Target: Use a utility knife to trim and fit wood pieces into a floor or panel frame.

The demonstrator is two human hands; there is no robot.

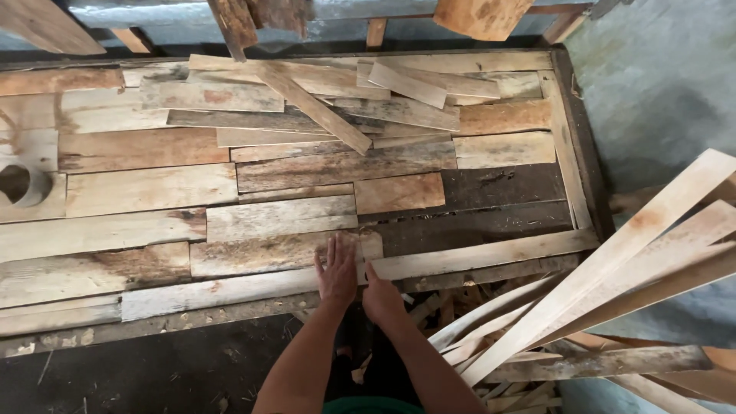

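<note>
Head view, looking down on a wide flat frame [569, 146] filling the upper two thirds of the picture, packed with short planks laid side by side.

Left hand [337, 268]: flat, fingers spread, palm down on the right end of a weathered plank [284, 253] just below frame centre. Open, gripping nothing; it presses on the board's surface.

Right hand [381, 295]: just beside the left, lower and to its right. Fingers curled, tips touching the near edge of a long pale strip [491, 253] that runs along the bottom edge of the frame toward the right. Whether it pinches the strip or only rests against it cannot be told.

The weathered plank lies directly under the left hand, its left end reaching toward lower left centre. The pale strip starts at the right hand's fingertips and runs off to the right.

Contents of the frame: boards of mixed tone, pale, tan and grey-stained, in rough rows. A dark bare patch [506, 188] shows at centre right, where no boards lie. Along the top centre, a loose pile of planks [360, 96] lies crosswise over the rows, one long piece set diagonally.

Right side of picture: a bundle of long slats [636, 245] leans in from the upper right edge down toward bottom centre, over scraps on the floor. Far left edge: a board with a round hole [23, 184].
</note>
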